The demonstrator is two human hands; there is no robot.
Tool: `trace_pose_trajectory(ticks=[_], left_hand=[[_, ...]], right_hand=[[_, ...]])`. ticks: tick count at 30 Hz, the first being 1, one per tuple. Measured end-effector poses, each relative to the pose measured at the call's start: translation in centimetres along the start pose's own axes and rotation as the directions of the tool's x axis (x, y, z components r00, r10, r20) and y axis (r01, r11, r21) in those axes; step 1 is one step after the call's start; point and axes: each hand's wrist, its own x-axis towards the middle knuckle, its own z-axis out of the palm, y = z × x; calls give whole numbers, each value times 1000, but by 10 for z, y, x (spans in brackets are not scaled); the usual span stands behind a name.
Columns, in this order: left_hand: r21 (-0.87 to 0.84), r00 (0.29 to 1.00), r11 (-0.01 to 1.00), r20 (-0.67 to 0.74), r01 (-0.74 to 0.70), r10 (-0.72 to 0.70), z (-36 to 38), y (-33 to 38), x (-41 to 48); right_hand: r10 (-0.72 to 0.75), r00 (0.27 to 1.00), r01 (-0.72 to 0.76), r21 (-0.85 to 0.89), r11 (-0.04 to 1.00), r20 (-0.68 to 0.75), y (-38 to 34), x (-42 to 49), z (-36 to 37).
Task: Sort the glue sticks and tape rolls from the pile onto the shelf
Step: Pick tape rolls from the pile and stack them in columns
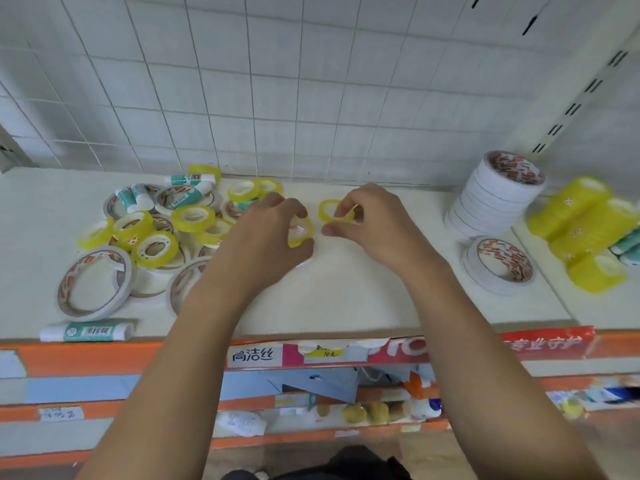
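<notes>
A pile [156, 233] of yellow tape rolls, wide white tape rolls and white-and-teal glue sticks lies on the left of the white shelf [346, 299]. My left hand [266, 233] grips a small yellow tape roll [300, 233] at the pile's right edge. Just to the right, my right hand [367, 220] pinches another yellow tape roll [329, 210], fingers curled round its rim. One glue stick [86, 331] lies alone near the shelf's front left edge.
At the right stand a tall stack of white tape rolls [495, 195], a short stack [498, 268] in front of it, and grouped yellow rolls [585, 230]. A tiled wall [277, 81] backs the shelf. Lower shelves with orange edges [104, 358] hold mixed goods.
</notes>
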Motion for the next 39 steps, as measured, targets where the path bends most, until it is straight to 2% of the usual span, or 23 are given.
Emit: trace_pose_trajectory(ticks=[4, 10, 17, 28, 39], left_hand=[[-49, 994, 995, 63, -87, 90, 17, 32, 5], [-110, 955, 966, 162, -234, 250, 53, 102, 11], [-113, 920, 937, 181, -331, 347, 107, 199, 26], [-77, 950, 959, 136, -273, 281, 187, 305, 50], [-52, 968, 976, 123, -213, 218, 215, 336, 64]], right_hand=[[85, 991, -80, 50, 996, -107, 27, -43, -23], [196, 962, -205, -31, 978, -188, 79, -92, -67], [223, 941, -231, -1, 973, -257, 150, -139, -136], [229, 928, -256, -56, 965, -294, 266, -158, -211], [208, 944, -223, -30, 974, -256, 302, -144, -220]])
